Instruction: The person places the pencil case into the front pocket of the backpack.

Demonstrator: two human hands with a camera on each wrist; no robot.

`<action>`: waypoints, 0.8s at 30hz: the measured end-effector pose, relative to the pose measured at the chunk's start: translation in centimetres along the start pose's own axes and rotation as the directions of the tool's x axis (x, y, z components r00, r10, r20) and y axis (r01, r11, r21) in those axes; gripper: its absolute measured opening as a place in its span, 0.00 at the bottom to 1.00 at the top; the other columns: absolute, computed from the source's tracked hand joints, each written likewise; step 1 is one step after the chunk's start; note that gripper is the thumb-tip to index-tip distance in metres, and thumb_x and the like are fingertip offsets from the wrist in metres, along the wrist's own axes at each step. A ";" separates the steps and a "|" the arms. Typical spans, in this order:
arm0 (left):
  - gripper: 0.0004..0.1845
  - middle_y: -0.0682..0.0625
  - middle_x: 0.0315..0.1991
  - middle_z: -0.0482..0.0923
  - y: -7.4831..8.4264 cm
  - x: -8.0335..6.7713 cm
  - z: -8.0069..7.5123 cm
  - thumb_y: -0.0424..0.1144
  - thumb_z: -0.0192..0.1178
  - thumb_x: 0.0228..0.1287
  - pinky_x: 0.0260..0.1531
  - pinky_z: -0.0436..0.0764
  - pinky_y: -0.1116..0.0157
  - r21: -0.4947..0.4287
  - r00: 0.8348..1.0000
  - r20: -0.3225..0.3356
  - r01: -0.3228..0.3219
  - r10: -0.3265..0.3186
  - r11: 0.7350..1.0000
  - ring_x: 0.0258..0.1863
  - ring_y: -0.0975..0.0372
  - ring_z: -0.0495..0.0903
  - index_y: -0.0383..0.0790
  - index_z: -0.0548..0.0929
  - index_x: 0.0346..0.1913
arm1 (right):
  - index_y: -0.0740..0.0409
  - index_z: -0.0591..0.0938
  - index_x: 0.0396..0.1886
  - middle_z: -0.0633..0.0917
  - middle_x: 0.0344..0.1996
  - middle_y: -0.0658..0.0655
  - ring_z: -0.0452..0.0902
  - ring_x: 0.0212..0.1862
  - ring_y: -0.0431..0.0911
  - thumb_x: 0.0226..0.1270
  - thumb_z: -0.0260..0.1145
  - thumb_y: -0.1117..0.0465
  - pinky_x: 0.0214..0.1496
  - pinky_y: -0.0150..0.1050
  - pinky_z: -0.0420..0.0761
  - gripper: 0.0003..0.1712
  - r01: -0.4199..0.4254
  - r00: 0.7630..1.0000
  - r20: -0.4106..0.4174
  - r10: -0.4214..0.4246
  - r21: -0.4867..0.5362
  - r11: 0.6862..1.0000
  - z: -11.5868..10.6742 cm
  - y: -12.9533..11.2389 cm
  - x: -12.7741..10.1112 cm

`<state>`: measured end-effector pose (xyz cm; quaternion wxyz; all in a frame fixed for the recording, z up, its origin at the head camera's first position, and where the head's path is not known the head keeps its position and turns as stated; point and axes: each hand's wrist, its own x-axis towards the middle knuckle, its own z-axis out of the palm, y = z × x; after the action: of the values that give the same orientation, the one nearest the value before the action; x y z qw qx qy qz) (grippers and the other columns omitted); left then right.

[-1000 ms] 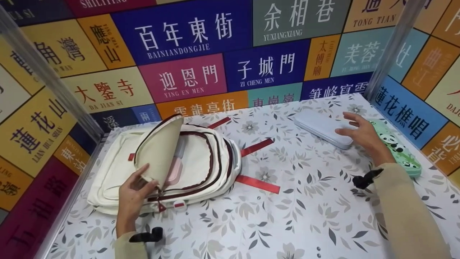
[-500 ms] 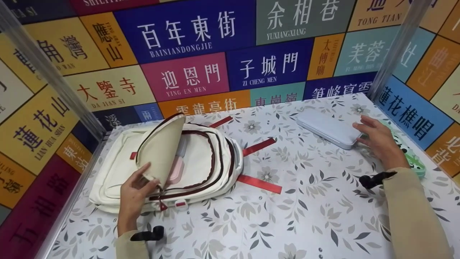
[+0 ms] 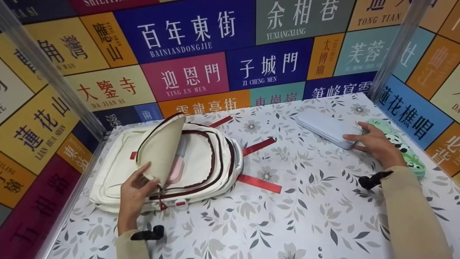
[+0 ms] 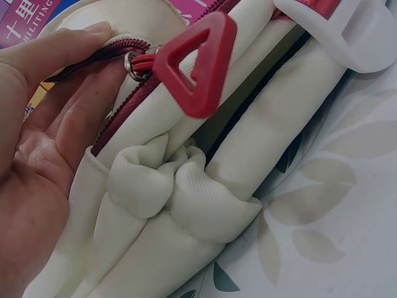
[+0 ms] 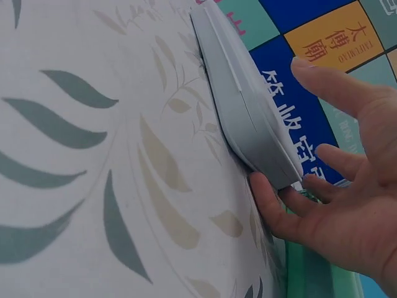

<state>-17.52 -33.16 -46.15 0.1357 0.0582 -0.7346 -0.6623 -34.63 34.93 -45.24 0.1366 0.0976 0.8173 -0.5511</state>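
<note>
A cream backpack (image 3: pixel 115 162) with dark red zips lies on the table at the left, its front pocket unzipped. My left hand (image 3: pixel 133 194) pinches the edge of the raised pocket flap (image 3: pixel 161 151); in the left wrist view the thumb lies over the zip edge, beside a red triangular zip pull (image 4: pixel 201 65). Inside the pocket, a pink item (image 3: pixel 176 169) shows partly. At the right, a light blue hard-shell case (image 3: pixel 323 127) lies flat. Around its near end are the spread fingers of my right hand (image 3: pixel 381 145), thumb apart from it, fingertips right at its edge (image 5: pixel 273 167).
A green case with pandas (image 3: pixel 402 147) lies just behind the right hand, partly hidden by it. Red straps (image 3: pixel 260 183) stick out from the backpack's top across the flowered tabletop (image 3: pixel 251 230). Walls with coloured panels (image 3: pixel 187 77) stand at the back and sides.
My right hand first shifted right, off the light blue case, then came back left and lower to its near end. The left hand keeps its hold on the flap.
</note>
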 end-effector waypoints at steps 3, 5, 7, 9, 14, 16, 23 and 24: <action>0.33 0.58 0.42 0.87 0.0 0.0 0.0 0.28 0.69 0.60 0.43 0.88 0.69 -0.001 1.000 -0.001 0.000 0.000 1.000 0.43 0.66 0.87 0.41 0.74 0.69 | 0.54 0.32 0.81 0.28 0.79 0.65 0.41 0.80 0.66 0.55 0.78 0.42 0.79 0.58 0.62 0.75 0.002 1.000 0.006 -0.001 -0.059 0.998 0.0 0.1 0.1; 0.33 0.58 0.43 0.87 0.0 0.0 0.1 0.28 0.69 0.60 0.43 0.88 0.69 -0.008 1.000 0.001 -0.002 0.002 1.000 0.43 0.66 0.87 0.40 0.74 0.69 | 0.55 0.30 0.80 0.28 0.79 0.66 0.45 0.79 0.66 0.54 0.78 0.43 0.79 0.59 0.61 0.76 0.005 1.000 0.010 -0.004 -0.091 0.996 0.1 0.1 0.2; 0.33 0.58 0.43 0.87 0.0 0.0 0.1 0.27 0.69 0.60 0.43 0.88 0.69 -0.015 1.000 0.003 -0.005 0.005 1.000 0.44 0.67 0.87 0.39 0.74 0.69 | 0.56 0.29 0.80 0.29 0.79 0.69 0.48 0.78 0.67 0.54 0.79 0.44 0.80 0.60 0.60 0.77 0.006 1.000 0.013 -0.005 -0.122 0.992 0.2 0.1 0.2; 0.33 0.58 0.44 0.87 0.1 0.0 0.2 0.26 0.69 0.60 0.42 0.88 0.70 -0.025 1.000 0.003 -0.006 0.006 1.000 0.44 0.66 0.87 0.38 0.73 0.69 | 0.58 0.29 0.80 0.32 0.79 0.71 0.47 0.77 0.67 0.54 0.79 0.45 0.80 0.61 0.57 0.77 0.012 1.000 0.004 -0.012 -0.164 0.986 0.4 0.1 0.3; 0.33 0.57 0.43 0.87 0.2 0.1 0.2 0.25 0.68 0.60 0.41 0.88 0.70 -0.038 1.000 0.009 -0.012 0.013 0.999 0.42 0.66 0.87 0.37 0.73 0.69 | 0.63 0.30 0.79 0.33 0.77 0.75 0.36 0.78 0.72 0.51 0.81 0.46 0.81 0.66 0.46 0.79 0.027 0.999 -0.013 -0.031 -0.255 0.967 0.8 0.2 0.8; 0.34 0.57 0.42 0.87 0.2 0.1 0.3 0.24 0.68 0.60 0.40 0.88 0.69 -0.046 1.000 0.013 -0.014 0.015 0.999 0.42 0.66 0.87 0.36 0.72 0.70 | 0.65 0.30 0.78 0.33 0.77 0.76 0.33 0.78 0.73 0.50 0.81 0.46 0.81 0.67 0.43 0.79 0.032 0.999 -0.017 -0.038 -0.269 0.962 0.9 0.3 0.9; 0.33 0.55 0.40 0.87 0.2 0.0 0.2 0.24 0.68 0.59 0.40 0.89 0.69 -0.038 1.000 0.003 -0.010 0.010 0.999 0.40 0.65 0.87 0.37 0.73 0.69 | 0.61 0.32 0.80 0.35 0.78 0.74 0.36 0.78 0.72 0.52 0.80 0.47 0.81 0.67 0.45 0.77 0.046 0.997 -0.051 -0.060 -0.243 0.969 1.5 -0.5 0.4; 0.33 0.55 0.40 0.87 0.2 0.0 0.2 0.24 0.68 0.59 0.40 0.89 0.69 -0.033 1.000 0.001 -0.012 0.012 0.999 0.40 0.65 0.87 0.37 0.73 0.69 | 0.60 0.31 0.80 0.35 0.78 0.74 0.39 0.78 0.71 0.52 0.80 0.47 0.81 0.65 0.48 0.76 0.047 0.997 -0.053 -0.060 -0.218 0.975 1.5 -0.8 0.3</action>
<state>-17.57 -32.94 -45.99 0.1402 0.0513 -0.7240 -0.6734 -34.96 33.25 -45.18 0.1071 0.0762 0.8786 -0.4592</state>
